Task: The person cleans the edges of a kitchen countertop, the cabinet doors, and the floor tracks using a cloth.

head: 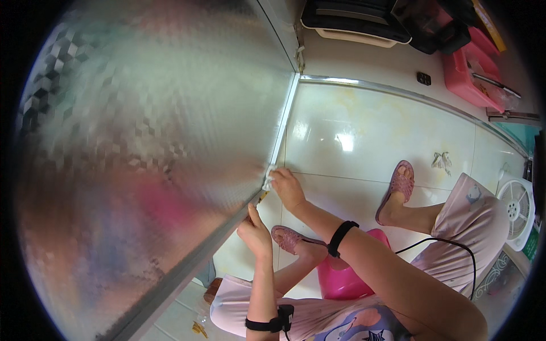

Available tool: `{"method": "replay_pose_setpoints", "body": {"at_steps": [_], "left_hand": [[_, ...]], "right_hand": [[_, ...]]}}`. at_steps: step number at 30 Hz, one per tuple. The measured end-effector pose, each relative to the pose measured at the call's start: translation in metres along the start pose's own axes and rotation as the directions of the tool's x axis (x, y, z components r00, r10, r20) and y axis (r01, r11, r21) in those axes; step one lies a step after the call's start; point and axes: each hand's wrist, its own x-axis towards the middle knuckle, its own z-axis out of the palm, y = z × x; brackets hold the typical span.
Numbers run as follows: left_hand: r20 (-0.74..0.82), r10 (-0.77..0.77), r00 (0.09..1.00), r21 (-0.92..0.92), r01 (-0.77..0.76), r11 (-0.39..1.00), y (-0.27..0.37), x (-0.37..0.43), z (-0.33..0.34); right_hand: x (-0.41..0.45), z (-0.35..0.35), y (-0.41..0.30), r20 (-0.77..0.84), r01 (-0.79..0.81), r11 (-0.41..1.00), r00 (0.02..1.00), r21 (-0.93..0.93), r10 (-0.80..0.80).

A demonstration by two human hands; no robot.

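Observation:
A large patterned metallic or glassy panel (204, 106) with a pale metal edge fills the left of the view. My right hand (288, 187) presses a crumpled white cloth or tissue (269, 178) against the panel's metal edge (279, 138). Lower down, my left hand (257, 230) grips the same edge, its thumb on the near side and its fingers partly hidden behind. A small yellow patch (264, 197) shows on the edge between the hands. Black straps go round both forearms.
Pink sandals (399, 185) are on my feet on the pale tiled floor (332, 128). A pink plastic stool or tub (345, 279) is beneath me. A white fan (515, 209) stands at right. Above are a pink basket (465, 76) and black appliances (356, 19). A black cable loops by my leg.

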Motion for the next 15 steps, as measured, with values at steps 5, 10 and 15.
{"method": "replay_pose_setpoints", "body": {"at_steps": [5, 10, 15], "left_hand": [[0.041, 0.048, 0.998, -0.04, -0.046, 0.998, -0.008, 0.005, 0.003], [-0.005, 0.151, 0.989, 0.007, -0.151, 0.989, -0.016, 0.002, -0.001], [0.01, 0.088, 0.996, 0.114, -0.089, 0.99, -0.004, 0.001, -0.003]], "right_hand": [[0.04, -0.026, 0.027, 0.34, 0.239, 0.946, 0.927, -0.22, -0.155], [0.092, -0.064, 0.009, -0.034, 0.034, 0.99, 0.999, -0.139, -0.039], [0.026, -0.012, 0.005, 0.038, 0.022, 0.994, 0.999, -0.104, -0.018]]}}
